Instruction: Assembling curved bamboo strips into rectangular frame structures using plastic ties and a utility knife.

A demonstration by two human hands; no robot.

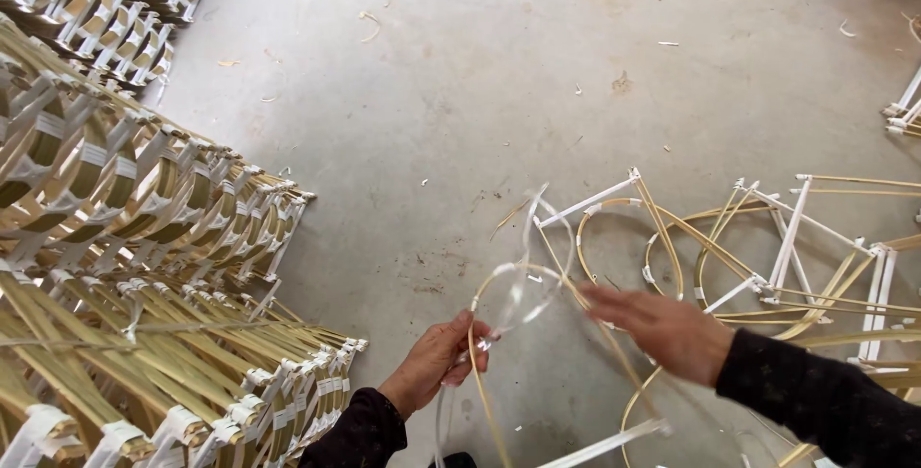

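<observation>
Left hand (436, 361) pinched shut on a thin bamboo strip (484, 401) and clear tape loop (523, 291), steadying both above the concrete floor (460, 113). Right hand (662, 329) blurred, fingers apart, touching the loop. Finished frames (144, 238) stacked along the floor's left edge.

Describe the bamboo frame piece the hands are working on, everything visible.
The thin pale-yellow bamboo strip frame is bent into loops, with straight white-wrapped bars at its joints. It lies partly on the grey concrete floor and is partly lifted. The left hand pinches one curved strip near the bottom loop, together with a clear, blurred plastic-looking band that arcs upward. The right hand reaches across the strips, motion-blurred; whether it grips them cannot be told. Similar frames lie to the right.
</observation>
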